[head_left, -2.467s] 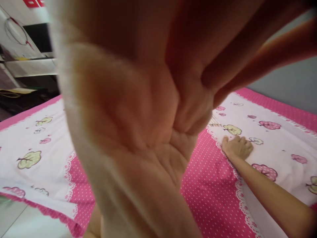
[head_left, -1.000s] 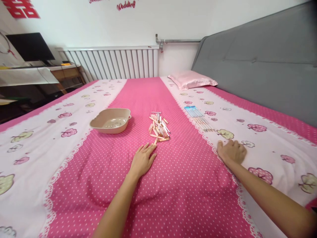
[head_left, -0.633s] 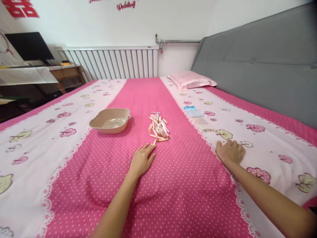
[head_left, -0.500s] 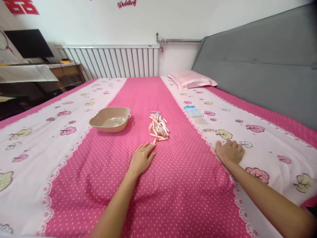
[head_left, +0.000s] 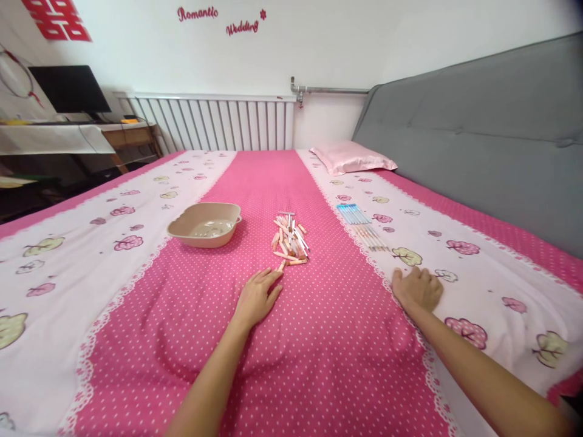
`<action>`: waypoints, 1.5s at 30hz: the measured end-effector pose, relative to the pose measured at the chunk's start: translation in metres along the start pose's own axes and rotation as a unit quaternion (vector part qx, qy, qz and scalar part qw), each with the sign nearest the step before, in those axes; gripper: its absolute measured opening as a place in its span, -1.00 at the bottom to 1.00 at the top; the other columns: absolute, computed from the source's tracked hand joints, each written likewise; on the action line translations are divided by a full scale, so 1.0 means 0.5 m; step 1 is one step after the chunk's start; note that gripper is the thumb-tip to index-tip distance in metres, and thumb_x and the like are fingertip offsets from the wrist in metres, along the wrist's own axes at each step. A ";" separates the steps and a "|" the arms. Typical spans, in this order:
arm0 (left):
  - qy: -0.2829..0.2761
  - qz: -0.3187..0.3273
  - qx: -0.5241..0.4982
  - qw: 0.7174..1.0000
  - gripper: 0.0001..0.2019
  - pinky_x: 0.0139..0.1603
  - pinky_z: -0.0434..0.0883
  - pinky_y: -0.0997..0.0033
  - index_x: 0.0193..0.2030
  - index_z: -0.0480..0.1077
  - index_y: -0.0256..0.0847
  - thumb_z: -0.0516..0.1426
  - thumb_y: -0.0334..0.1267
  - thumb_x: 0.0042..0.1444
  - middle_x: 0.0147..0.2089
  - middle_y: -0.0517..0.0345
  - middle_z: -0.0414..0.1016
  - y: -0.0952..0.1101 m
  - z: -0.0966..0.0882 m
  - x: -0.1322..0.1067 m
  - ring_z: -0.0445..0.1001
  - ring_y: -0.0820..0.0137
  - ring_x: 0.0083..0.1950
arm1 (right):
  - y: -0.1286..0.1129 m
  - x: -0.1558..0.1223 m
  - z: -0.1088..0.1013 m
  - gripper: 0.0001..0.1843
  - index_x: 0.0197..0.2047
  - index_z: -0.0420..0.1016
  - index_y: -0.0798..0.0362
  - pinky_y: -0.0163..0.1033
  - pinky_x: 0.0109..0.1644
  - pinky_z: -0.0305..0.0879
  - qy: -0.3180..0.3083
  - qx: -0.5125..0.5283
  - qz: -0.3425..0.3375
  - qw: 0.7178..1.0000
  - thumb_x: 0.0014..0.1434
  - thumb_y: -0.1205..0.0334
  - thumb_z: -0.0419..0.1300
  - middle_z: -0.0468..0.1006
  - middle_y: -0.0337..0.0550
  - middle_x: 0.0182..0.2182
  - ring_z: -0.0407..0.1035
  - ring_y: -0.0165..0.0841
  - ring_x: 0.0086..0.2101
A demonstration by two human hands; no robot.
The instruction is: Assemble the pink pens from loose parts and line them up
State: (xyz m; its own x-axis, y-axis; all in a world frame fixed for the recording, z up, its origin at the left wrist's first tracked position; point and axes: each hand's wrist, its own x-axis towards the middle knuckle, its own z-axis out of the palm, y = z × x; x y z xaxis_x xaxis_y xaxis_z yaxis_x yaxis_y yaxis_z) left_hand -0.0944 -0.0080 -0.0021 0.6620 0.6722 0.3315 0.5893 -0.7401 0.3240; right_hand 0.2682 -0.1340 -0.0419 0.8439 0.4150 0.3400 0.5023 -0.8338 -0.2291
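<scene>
My left hand (head_left: pixel 256 297) lies flat and open on the pink dotted bedsheet (head_left: pixel 328 340), fingertips just short of a small pile of pink and white pen parts (head_left: pixel 288 240). My right hand (head_left: pixel 418 287) rests on the white patterned band of the sheet with its fingers curled under, holding nothing that I can see. Beyond it lies a neat row of blue-capped pens (head_left: pixel 361 224). A beige plastic bowl (head_left: pixel 204 224) sits to the left of the pile.
A pink pillow (head_left: pixel 353 159) lies by the grey padded headboard (head_left: pixel 478 133) on the right. A white radiator (head_left: pixel 218 123) runs along the far wall. A desk with a dark monitor (head_left: pixel 68 91) stands at the far left.
2.5 s ago my left hand covered the camera; it came down onto the sheet near the pile. Since then both hands have stayed put and the view has tilted slightly upward.
</scene>
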 end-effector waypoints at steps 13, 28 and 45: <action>0.006 0.000 -0.007 1.000 -0.61 0.24 0.22 0.13 0.13 0.33 -0.14 -0.06 -0.12 0.23 0.12 0.06 0.42 -0.001 0.001 -0.001 0.30 0.26 0.20 | 0.002 0.001 0.003 -0.39 0.05 0.33 0.34 0.01 0.09 0.01 -0.003 -0.010 -0.002 1.000 0.17 0.00 -0.11 0.37 0.24 -0.02 0.18 0.02 0.01; 0.017 -0.002 -0.011 1.000 -0.62 0.19 0.28 0.15 0.10 0.36 -0.14 -0.05 -0.12 0.22 0.09 0.05 0.44 0.002 -0.004 -0.003 0.35 0.24 0.16 | 0.002 -0.001 0.002 -0.38 0.05 0.34 0.36 0.01 0.10 0.02 -0.002 -0.007 -0.002 1.000 0.16 0.00 -0.12 0.37 0.24 -0.02 0.18 0.02 0.01; 0.036 -0.006 -0.037 0.999 -0.65 0.16 0.29 0.15 0.05 0.40 -0.15 0.00 -0.14 0.19 0.06 0.02 0.47 -0.011 0.008 0.000 0.38 0.24 0.12 | 0.002 0.002 0.011 -0.37 0.03 0.35 0.38 0.00 0.08 0.03 0.012 -0.010 -0.002 1.000 0.17 -0.01 -0.10 0.37 0.26 -0.01 0.19 0.03 0.00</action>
State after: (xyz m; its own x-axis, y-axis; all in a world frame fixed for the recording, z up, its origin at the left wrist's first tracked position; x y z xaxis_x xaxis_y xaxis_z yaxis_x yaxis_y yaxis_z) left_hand -0.0959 -0.0036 -0.0073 0.6190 0.6827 0.3884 0.5591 -0.7303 0.3926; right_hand 0.2703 -0.1324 -0.0467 0.8369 0.4095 0.3632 0.5018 -0.8390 -0.2103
